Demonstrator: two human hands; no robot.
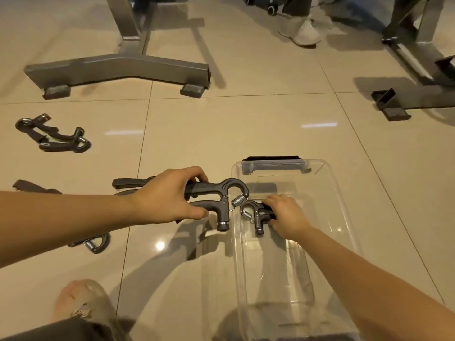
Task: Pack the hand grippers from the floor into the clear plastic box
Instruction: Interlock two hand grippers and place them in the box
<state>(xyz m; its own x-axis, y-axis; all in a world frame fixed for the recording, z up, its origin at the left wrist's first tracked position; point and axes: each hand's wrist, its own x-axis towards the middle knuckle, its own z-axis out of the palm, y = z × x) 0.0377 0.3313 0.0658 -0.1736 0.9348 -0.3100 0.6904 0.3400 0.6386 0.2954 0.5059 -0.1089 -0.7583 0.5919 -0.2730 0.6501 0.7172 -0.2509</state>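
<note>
The clear plastic box (pixel 344 217) stands open on the tiled floor at lower right. My left hand (pixel 170 195) grips a dark grey hand gripper (pixel 219 193) by its handles, held in the air just left of the box's rim. My right hand (pixel 288 215) is inside the box, closed on a second hand gripper (pixel 253 215) whose spring end points left. More hand grippers lie on the floor: a pair (pixel 53 135) at far left, one (pixel 94 243) under my left forearm, and others partly hidden behind my left arm (pixel 130 183).
A grey metal bench base (pixel 118 70) stands at the back left and another frame foot (pixel 391 104) at the back right. Another person's white shoe (pixel 305 33) is at the top. My own knee and foot (pixel 81 303) are at the bottom left.
</note>
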